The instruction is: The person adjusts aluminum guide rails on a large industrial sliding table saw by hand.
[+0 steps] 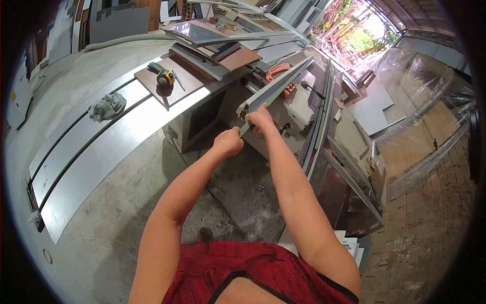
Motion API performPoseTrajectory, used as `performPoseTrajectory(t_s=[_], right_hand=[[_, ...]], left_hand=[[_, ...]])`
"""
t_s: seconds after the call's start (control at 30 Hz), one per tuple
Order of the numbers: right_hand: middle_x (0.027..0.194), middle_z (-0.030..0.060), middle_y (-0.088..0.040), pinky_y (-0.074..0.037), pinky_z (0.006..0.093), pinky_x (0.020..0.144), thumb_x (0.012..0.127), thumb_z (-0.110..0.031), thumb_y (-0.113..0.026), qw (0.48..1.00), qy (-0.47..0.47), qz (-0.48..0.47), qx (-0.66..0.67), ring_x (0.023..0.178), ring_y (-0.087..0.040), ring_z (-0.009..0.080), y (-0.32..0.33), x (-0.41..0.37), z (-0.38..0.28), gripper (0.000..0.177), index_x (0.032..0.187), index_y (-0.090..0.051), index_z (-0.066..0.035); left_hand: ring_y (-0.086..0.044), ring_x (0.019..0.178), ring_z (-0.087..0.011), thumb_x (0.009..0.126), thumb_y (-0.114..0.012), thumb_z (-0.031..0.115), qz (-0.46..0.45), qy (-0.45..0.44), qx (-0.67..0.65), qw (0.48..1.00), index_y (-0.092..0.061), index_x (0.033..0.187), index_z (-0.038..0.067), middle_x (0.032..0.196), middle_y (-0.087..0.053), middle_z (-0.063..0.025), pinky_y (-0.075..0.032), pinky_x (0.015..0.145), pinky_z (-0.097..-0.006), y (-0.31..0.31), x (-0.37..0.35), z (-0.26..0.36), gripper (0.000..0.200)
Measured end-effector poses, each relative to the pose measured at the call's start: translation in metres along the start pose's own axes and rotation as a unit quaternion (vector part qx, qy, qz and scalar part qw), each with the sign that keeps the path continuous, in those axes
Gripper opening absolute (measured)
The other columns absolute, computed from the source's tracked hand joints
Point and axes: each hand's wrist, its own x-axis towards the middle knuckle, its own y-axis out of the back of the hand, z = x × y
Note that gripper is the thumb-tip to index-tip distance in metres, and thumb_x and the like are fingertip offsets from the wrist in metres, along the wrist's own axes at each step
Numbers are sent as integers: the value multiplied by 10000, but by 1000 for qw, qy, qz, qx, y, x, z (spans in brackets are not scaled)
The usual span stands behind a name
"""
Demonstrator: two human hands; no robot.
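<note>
Both arms reach forward to the near end of a long grey metal profile (277,87) with a green strip along its side. My left hand (229,142) is closed at the end of the green strip. My right hand (260,119) grips the profile's near end, a little higher and to the right. The profile extends away over a cluttered workbench. An orange tool (277,72) and a red holder (289,90) lie on either side of it. On the left table, a yellow and black tape measure (165,77) rests on a brown board beside a pen (178,80).
A long silver panel (114,137) covers the left table, with a grey cloth (107,106) on it. Long metal profiles (315,129) lie along the bench on the right. Plastic sheeting (422,101) hangs beyond. A cable crosses the concrete floor (202,172).
</note>
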Motion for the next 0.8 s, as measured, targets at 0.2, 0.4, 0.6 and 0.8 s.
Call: performPoseTrajectory(t_s=[0.2,0.4,0.6,0.8], right_hand=[[830,233,-586,-459,367,403,632,-138,-665,999,29,13,31,482,-593,288,-1,20,8,1037,1383,23,56],[816,244,-581,-464,382,395,626,-131,-673,1000,21,4,22,490,-600,300,8,15,6,961,1330,-52,73],[827,247,-573,-459,385,388,619,-133,-680,998,33,18,53,494,-600,304,12,23,9,822,1248,-181,45],[856,222,-579,-463,372,396,626,-133,-674,999,10,10,35,482,-597,294,15,31,7,774,1226,-206,9]], left_hand=[[-594,937,-364,747,-500,165,12,6,-1,1000,-563,963,26,967,-625,-208,-464,809,-449,2,6,6,265],[-592,926,-365,726,-532,167,37,-1,-9,999,-560,948,13,951,-625,-205,-463,807,-451,-3,7,6,272],[-589,844,-390,690,-578,182,67,-49,-36,996,-565,879,7,846,-614,-219,-459,745,-462,-2,0,-5,257],[-590,780,-393,721,-605,193,41,-100,18,994,-566,825,2,759,-602,-213,-454,685,-477,8,-4,-9,221]])
